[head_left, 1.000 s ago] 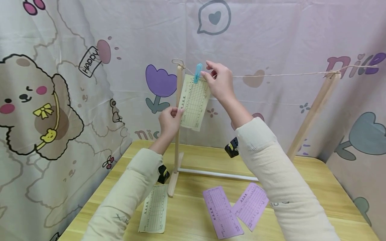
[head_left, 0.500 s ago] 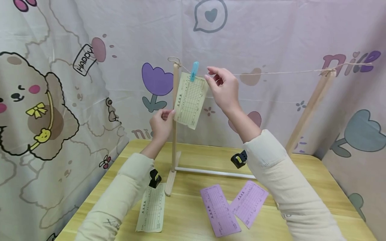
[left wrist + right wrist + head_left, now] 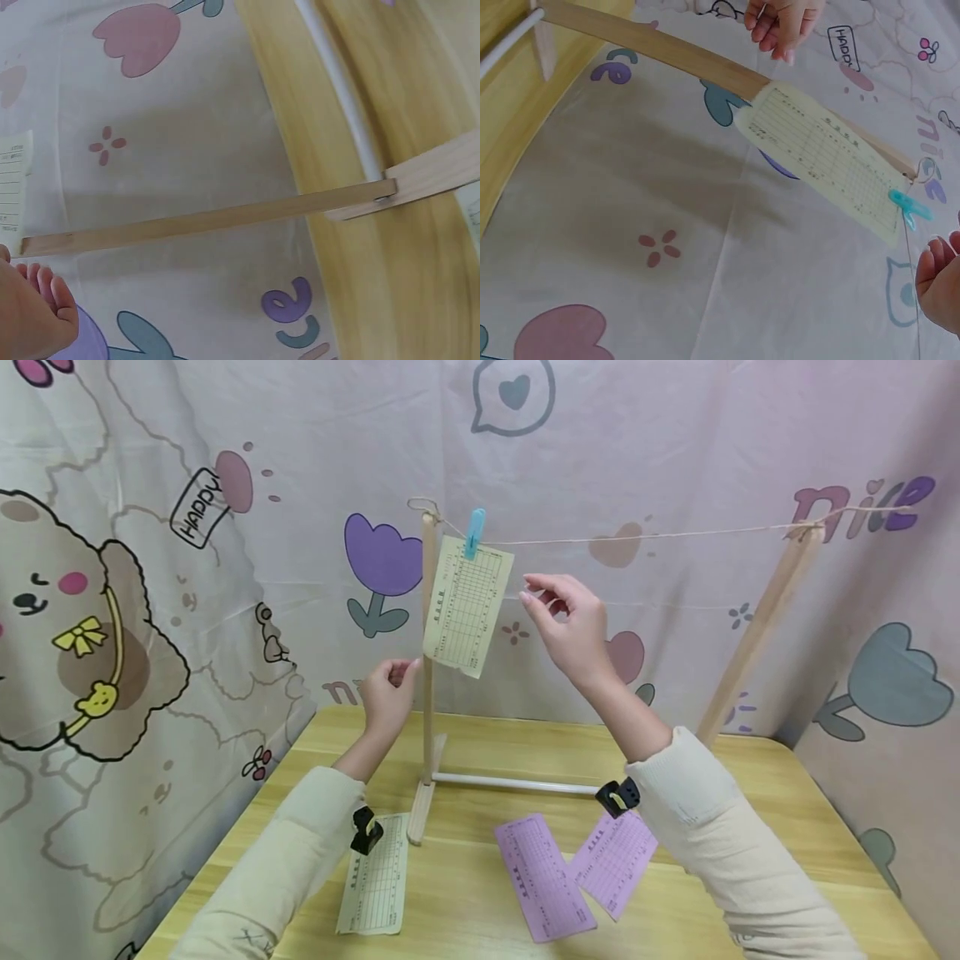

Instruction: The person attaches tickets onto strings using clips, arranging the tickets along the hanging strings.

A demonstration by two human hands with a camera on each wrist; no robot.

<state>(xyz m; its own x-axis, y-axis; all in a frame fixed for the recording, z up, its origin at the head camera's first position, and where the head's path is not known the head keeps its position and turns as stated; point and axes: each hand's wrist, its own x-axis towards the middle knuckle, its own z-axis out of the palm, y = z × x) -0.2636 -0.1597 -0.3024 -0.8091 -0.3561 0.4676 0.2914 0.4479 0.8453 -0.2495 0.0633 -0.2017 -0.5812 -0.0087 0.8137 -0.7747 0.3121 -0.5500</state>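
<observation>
A pale yellow printed form (image 3: 467,610) hangs slightly tilted from the string (image 3: 660,536), held at its top edge by a light blue clothespin (image 3: 474,533). My left hand (image 3: 388,695) is just left of the wooden post (image 3: 428,718), below the form's lower left corner, fingers loosely curled around nothing. To the right of the form, a little under the string, my right hand (image 3: 576,628) is apart from it with relaxed, bent fingers and nothing in them. The right wrist view shows the clothespin (image 3: 910,204) on the form (image 3: 817,154) from the side.
Another pale form (image 3: 378,885) lies at the table's left, partly behind the left wrist camera. Two purple forms (image 3: 545,885) lie overlapping in the middle. A white rod (image 3: 525,784) joins the stand's feet; a second wooden post (image 3: 761,635) rises at right. A printed curtain hangs behind.
Both hands have come away from the clipped form: the left has let go of its edge and lowered, the right has moved right and down from the string. The form stays hanging.
</observation>
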